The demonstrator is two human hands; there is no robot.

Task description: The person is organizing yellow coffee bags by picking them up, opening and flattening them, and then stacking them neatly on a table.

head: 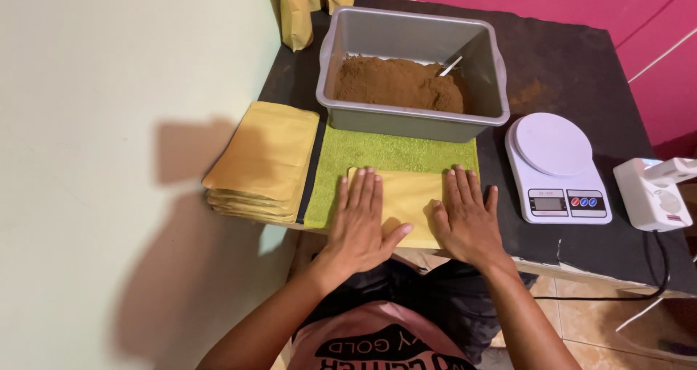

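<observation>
Dark table (581, 65) is set against a pink wall, with a green towel (377, 152) spread at its near edge. One yellow pouch (406, 196) lies flat on the towel. Left hand (361, 221) and right hand (468, 221) are pressed palm-down on it, fingers spread. Flattening is judged to be the step in hand; even pressure would be called for. A grey tub (414, 116) of brown powder (396, 83), a pouch stack (265, 159) and a white scale (555, 167) stand nearby.
</observation>
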